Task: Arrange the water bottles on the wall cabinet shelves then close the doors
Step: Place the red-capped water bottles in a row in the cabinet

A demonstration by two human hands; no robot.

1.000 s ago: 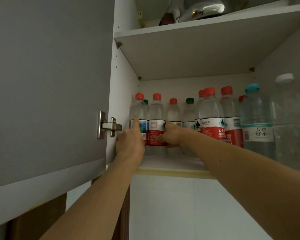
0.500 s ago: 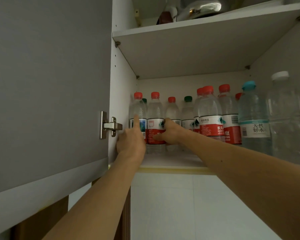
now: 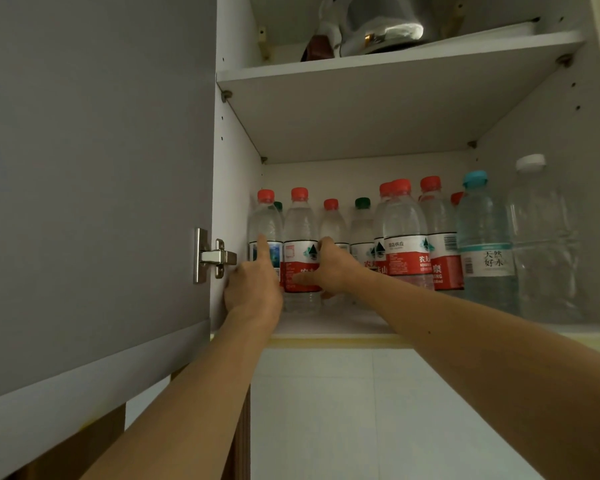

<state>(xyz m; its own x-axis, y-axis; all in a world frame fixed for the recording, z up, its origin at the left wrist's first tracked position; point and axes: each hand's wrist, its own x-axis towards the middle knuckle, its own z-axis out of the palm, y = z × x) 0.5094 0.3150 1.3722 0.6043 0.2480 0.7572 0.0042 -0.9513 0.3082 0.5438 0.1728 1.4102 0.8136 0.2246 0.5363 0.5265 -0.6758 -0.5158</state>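
Item: lower shelf (image 3: 326, 325) of the wall cabinet, stocked with water bottles; left door (image 3: 94, 168) standing open at 9 o'clock, its hinge (image 3: 212, 256) exposed. Hands: the left hand (image 3: 253, 289) is set against the leftmost bottle (image 3: 264, 233), index finger extended up its blue label and the remaining fingers curled, so that the bottle is steadied by touch rather than gripped. The right hand (image 3: 328, 266) is wrapped round the second bottle (image 3: 301, 258), thumb laid across the red label at the front, fingers passed behind; how fully they enclose it cannot be told, since they are hidden by the bottle. Change recorded: over the last second almost nothing has been shifted; both hands are kept on the same two bottles at the shelf's 9 o'clock end, and only the camera has been tilted slightly. It is therefore judged that the pair is being nudged square against the side wall, a fine adjustment and not a fresh placement. Remaining stock: red- and green-capped bottles ranged toward 3 o'clock, a blue-capped bottle (image 3: 484, 247) and a white-capped bottle (image 3: 541, 244) at the far end, all upright. Upper shelf (image 3: 395, 60) at 12 o'clock, holding a shiny vessel. Outstanding: the door has not yet been closed.
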